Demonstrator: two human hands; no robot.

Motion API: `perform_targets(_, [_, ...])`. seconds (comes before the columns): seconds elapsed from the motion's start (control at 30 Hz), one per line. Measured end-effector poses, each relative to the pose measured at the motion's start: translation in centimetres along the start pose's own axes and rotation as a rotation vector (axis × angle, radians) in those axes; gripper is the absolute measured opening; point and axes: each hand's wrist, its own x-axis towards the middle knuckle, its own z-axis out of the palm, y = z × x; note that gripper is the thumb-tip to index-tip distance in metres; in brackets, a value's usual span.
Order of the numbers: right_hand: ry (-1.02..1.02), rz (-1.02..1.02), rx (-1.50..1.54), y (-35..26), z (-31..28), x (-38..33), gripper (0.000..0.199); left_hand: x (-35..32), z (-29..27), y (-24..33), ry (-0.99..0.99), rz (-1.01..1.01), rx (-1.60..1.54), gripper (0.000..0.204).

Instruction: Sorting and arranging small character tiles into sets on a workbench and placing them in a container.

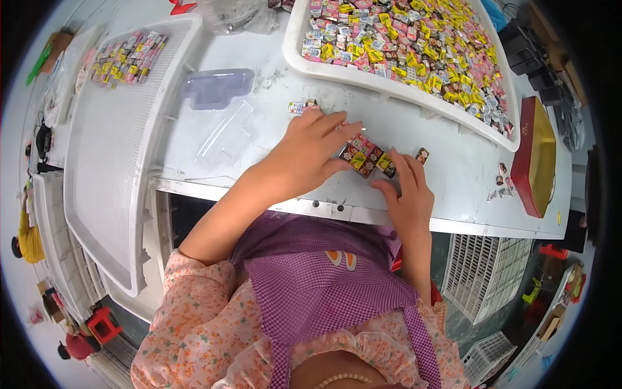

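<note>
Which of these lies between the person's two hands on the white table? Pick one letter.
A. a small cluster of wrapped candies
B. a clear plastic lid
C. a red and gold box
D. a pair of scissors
A: the small cluster of wrapped candies sits on the white table, with the left hand and right hand touching its two sides.
</note>
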Motion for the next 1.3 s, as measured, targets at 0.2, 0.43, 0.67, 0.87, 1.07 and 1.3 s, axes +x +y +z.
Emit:
perform_targets(0.2, [0.022,-0.03,0.092,0.0,0.5,0.1,0.057,1.8,-1.0,-1.6,-0.107,-0.131,-0.177,0.042])
perform_targets(0.43, [0.072,-0.07,0.07,1.1,0.5,-1.0,0.056,4.1,0.3,-3.3,-0.205,-0.001,-0.058,0.036])
perform_targets(0.67, [0.102,-0.098,0.048,1.6,0.8,-1.1,0.059,4.4,-1.1,-3.1,-0.371,-0.222,-0.248,0.02])
perform_targets(0.87, [0.13,-0.131,0.07,2.2,0.5,-1.0,0.065,4.3,-2.0,-3.3,-0.312,-0.318,-0.542,0.015])
perform_targets(1.07, [0.123,-0.099,0.177,0.8,1.0,0.2,0.065,0.4,-5.7,-4.5,-0.187,-0.673,-0.862,0.016])
perform_targets(1.3, [0.152,-0.096,0.147,1.4,0.7,-0.4,0.064,-4.4,-10.5,-5.0,0.144,-0.777,-1.078,0.015])
